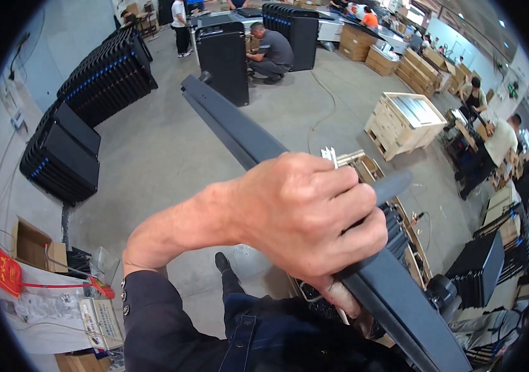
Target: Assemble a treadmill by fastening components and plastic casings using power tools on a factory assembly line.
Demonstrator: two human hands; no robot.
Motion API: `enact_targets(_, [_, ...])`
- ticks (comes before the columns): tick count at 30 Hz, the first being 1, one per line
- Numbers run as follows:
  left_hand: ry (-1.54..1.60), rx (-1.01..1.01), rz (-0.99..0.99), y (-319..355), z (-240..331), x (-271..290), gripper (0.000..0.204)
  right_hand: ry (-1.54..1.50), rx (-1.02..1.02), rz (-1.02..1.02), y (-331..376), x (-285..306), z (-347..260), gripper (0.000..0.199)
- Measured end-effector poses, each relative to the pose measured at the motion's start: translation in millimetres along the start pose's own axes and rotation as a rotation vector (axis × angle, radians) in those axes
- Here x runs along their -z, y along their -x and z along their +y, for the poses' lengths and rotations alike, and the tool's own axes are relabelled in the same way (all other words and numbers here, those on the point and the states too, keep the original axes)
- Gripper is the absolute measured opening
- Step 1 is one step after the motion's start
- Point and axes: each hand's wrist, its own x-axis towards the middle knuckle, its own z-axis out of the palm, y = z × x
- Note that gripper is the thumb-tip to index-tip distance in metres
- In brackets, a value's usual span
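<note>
My left hand (pixel 301 217) is closed over the middle of a long dark grey bar (pixel 394 304), its back turned up. My fingers (pixel 354 214) curl down over the far side, and my thumb (pixel 342 297) comes along the near side, so the bar lies within my grip, under the palm. It slants from the upper left to the lower right, held above the floor. A black knob (pixel 441 289) sits beside its lower stretch, and a rounded dark grey piece (pixel 396 184) sticks out just past my knuckles; I cannot tell whether it is joined on. My right hand is hidden or nearly so, and I cannot tell how its fingers stand.

Beneath the bar, to the right, an open wooden box (pixel 424 263) holds black parts. The floor (pixel 159 142) is smooth grey concrete, with my dark shoe (pixel 222 262) on it. On the left stand 2 groups of black panels (pixel 106 80) near the wall. Ahead, a person (pixel 274 53) crouches beside an upright black panel (pixel 224 65). A pale wooden crate (pixel 394 133) stands farther right, and beyond it 2 people (pixel 501 139) stand among equipment.
</note>
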Motion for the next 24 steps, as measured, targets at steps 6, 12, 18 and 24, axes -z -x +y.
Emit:
enact_targets(6, [0.004, 0.068, -0.027, 120, -129, 99, 0.075, 0.075, 0.045, 0.045, -86, -141, 36, 0.040])
enact_targets(12, [-0.086, 0.145, -0.167, 196, -302, 160, 0.078, 0.079, 0.059, 0.209, -112, -226, 97, 0.040])
enact_targets(18, [0.502, 0.360, 0.062, 227, -366, 81, 0.099, 0.068, 0.072, 0.236, -240, -312, 141, 0.040])
enact_targets(24, [1.053, 1.239, -0.239, 343, -529, 68, 0.063, 0.164, 0.023, 0.155, -447, -379, 98, 0.040])
